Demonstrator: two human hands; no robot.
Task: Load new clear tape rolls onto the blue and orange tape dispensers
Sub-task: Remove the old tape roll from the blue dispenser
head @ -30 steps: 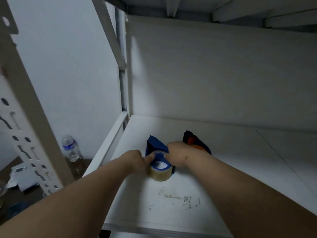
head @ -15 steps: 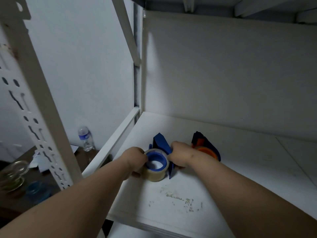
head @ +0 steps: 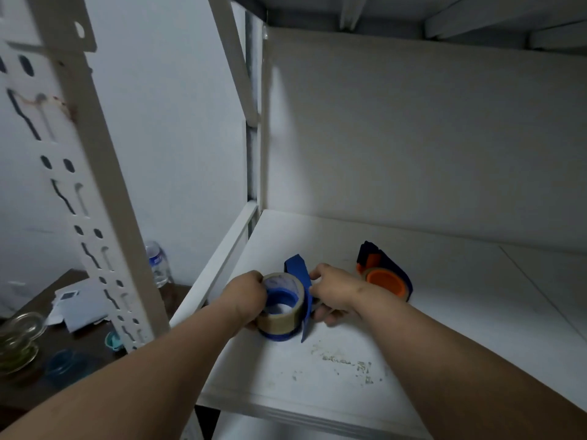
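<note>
On the white shelf [head: 365,369] lies the blue tape dispenser [head: 300,271] with a clear tape roll [head: 279,322] sitting around its blue hub. My left hand [head: 246,295] grips the roll's left side. The dispenser's blue plate is held from the right by my right hand [head: 333,292], thumb on top and fingers underneath. Just behind my right wrist lies the orange and dark blue tape dispenser [head: 386,274], its orange hub bare, touched by neither hand.
A white perforated upright [head: 92,198] stands close at the left. Beyond it, a dark lower table [head: 79,354] holds a water bottle [head: 158,263], papers [head: 79,304], glass dishes [head: 19,341] and a blue tape roll [head: 65,363]. The shelf's back wall is close behind the dispensers.
The view has swung left and down a little. My left hand has closed around the roll's side, and the roll sits further onto the blue hub. The right hand stays on the blue dispenser.
</note>
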